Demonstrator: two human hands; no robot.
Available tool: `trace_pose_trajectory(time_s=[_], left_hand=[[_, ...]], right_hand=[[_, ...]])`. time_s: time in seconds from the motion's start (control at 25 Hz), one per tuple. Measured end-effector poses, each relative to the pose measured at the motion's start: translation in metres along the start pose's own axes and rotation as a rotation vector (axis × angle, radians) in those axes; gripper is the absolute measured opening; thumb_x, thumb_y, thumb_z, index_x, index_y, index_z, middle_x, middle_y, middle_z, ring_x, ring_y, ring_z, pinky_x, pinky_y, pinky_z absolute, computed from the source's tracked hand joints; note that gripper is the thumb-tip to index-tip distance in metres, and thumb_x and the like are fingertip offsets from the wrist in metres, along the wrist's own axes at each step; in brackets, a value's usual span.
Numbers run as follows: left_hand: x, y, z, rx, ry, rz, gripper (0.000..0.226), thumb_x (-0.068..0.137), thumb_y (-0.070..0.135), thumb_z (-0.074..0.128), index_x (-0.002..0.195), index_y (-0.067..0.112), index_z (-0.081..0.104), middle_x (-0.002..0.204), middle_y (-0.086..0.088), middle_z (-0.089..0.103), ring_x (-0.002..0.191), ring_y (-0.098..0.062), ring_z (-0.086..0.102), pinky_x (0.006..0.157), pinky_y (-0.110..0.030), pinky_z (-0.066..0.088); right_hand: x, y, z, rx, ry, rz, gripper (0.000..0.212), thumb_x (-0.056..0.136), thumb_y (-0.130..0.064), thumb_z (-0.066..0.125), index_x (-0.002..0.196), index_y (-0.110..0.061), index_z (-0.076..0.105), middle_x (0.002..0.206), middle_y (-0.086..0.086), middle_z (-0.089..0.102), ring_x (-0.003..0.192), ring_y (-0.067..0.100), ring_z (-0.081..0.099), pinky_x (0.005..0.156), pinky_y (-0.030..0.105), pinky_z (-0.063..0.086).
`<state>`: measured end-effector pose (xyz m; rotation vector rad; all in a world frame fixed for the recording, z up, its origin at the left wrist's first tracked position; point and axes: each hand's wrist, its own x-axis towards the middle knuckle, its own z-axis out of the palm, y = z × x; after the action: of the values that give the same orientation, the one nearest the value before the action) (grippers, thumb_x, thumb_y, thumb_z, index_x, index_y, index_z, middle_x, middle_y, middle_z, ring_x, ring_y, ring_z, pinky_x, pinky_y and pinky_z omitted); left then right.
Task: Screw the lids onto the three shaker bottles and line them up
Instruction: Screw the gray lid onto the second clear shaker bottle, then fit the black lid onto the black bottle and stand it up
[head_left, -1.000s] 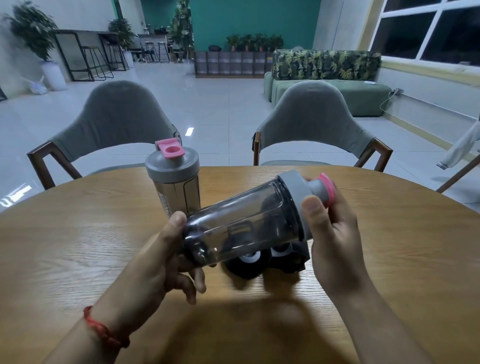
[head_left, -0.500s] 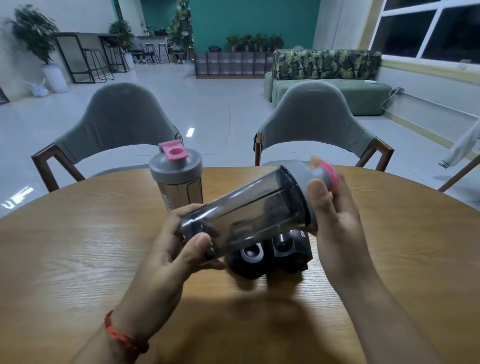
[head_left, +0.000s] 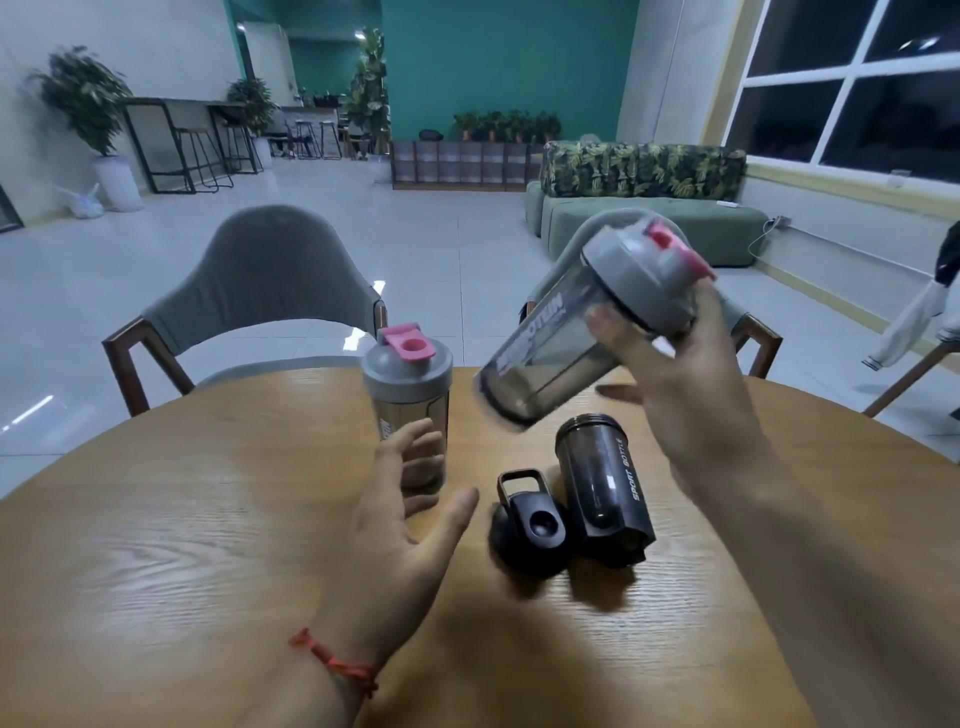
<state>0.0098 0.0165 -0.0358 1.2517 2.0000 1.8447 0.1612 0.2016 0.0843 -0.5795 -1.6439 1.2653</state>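
Observation:
My right hand (head_left: 675, 384) grips a smoky clear shaker bottle (head_left: 550, 348) near its grey lid with pink cap, holding it tilted in the air above the table. My left hand (head_left: 400, 525) hovers with fingers spread and nothing in it, just in front of a second shaker bottle (head_left: 408, 395) that stands upright with its grey lid and pink cap on. A black sport bottle (head_left: 605, 493) stands without a lid below the raised one. Its black lid (head_left: 530, 530) lies on the table right beside it.
The round wooden table (head_left: 182, 545) carries the bottles. Two grey chairs stand at its far side, one on the left (head_left: 265, 280) and one partly hidden behind the raised bottle. A green sofa (head_left: 639, 208) sits further back on the tiled floor.
My left hand has let go of the clear bottle and dropped toward the table. My right hand alone has lifted the bottle up and to the right, uncovering the black bottle and lid.

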Motion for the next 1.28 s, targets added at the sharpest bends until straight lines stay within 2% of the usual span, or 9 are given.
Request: trace_pose_trajectory(time_s=[0.08,0.16,0.36,0.52,0.68,0.88,1.04,1.16,1.28], left_hand=[[0.003,-0.006,-0.003,0.073,0.053,-0.018,0.057,0.093,0.039,0.078,0.144,0.043,0.050,0.130,0.019,0.067,0.123,-0.005,0.067,0.101,-0.041,0.061],[0.006,-0.008,-0.005,0.105,0.082,-0.050,0.052,0.094,0.037,0.076,0.140,0.042,0.052,0.124,0.018,0.068,0.117,0.003,0.067,0.098,-0.038,0.062],[0.005,-0.007,-0.001,0.157,0.034,-0.070,0.044,0.095,0.037,0.076,0.130,0.049,0.052,0.117,0.017,0.068,0.110,0.000,0.066,0.088,-0.028,0.061],[0.005,-0.012,0.002,0.221,-0.044,-0.056,0.049,0.096,0.033,0.077,0.132,0.047,0.047,0.113,0.018,0.067,0.112,0.003,0.063,0.085,-0.019,0.054],[0.006,-0.014,0.003,0.239,-0.082,-0.055,0.047,0.096,0.034,0.075,0.136,0.042,0.050,0.112,0.018,0.068,0.112,0.002,0.064,0.085,-0.016,0.052],[0.004,-0.014,0.006,0.319,-0.208,-0.029,0.042,0.099,0.040,0.070,0.137,0.043,0.051,0.116,0.022,0.064,0.115,0.005,0.060,0.085,-0.008,0.047],[0.002,-0.016,0.016,0.391,-0.318,0.064,0.042,0.100,0.039,0.066,0.140,0.041,0.056,0.130,0.025,0.060,0.126,0.001,0.054,0.100,-0.017,0.047],[-0.001,-0.016,0.026,0.502,-0.482,0.139,0.059,0.100,0.042,0.060,0.157,0.045,0.047,0.156,0.026,0.049,0.143,-0.003,0.040,0.122,-0.024,0.033],[-0.004,-0.016,0.036,0.648,-0.623,0.164,0.063,0.103,0.054,0.052,0.163,0.052,0.035,0.174,0.029,0.025,0.160,-0.002,0.013,0.133,-0.031,0.017]], right_hand=[[0.031,0.002,0.006,-0.198,0.026,-0.066,0.075,0.087,-0.041,0.093,0.147,-0.039,0.049,0.127,-0.021,0.065,0.111,0.004,0.072,0.101,0.044,0.063],[0.057,0.015,0.019,-0.343,-0.048,-0.076,0.084,0.084,-0.038,0.096,0.153,-0.033,0.048,0.125,-0.021,0.067,0.111,-0.002,0.066,0.100,0.032,0.055],[0.081,0.056,0.055,-0.558,-0.245,0.021,0.093,0.084,-0.045,0.093,0.160,-0.029,0.041,0.142,-0.004,0.067,0.127,0.021,0.064,0.105,0.038,0.052],[0.076,0.072,0.067,-0.646,-0.337,0.063,0.084,0.087,-0.045,0.091,0.154,-0.029,0.042,0.136,-0.001,0.068,0.122,0.023,0.065,0.092,0.032,0.048],[0.066,0.079,0.070,-0.600,-0.320,0.072,0.088,0.088,-0.038,0.092,0.158,-0.029,0.040,0.139,-0.004,0.066,0.125,0.021,0.064,0.094,0.028,0.045],[0.055,0.070,0.054,-0.602,-0.347,0.177,0.124,0.087,-0.038,0.093,0.176,-0.036,0.006,0.173,-0.003,0.047,0.149,0.025,0.056,0.114,0.037,0.046],[0.008,0.071,0.006,-0.843,-0.163,0.084,0.074,0.088,-0.049,0.082,0.155,-0.041,0.050,0.150,-0.008,0.061,0.136,0.020,0.061,0.106,0.043,0.053],[-0.033,0.087,-0.020,-0.889,-0.152,0.139,0.066,0.085,-0.054,0.085,0.143,-0.040,0.058,0.133,-0.013,0.057,0.125,0.016,0.058,0.093,0.038,0.049],[-0.045,0.099,-0.042,-0.717,-0.121,0.194,0.056,0.091,-0.043,0.083,0.142,-0.043,0.061,0.136,-0.016,0.058,0.124,0.012,0.061,0.096,0.038,0.051]])
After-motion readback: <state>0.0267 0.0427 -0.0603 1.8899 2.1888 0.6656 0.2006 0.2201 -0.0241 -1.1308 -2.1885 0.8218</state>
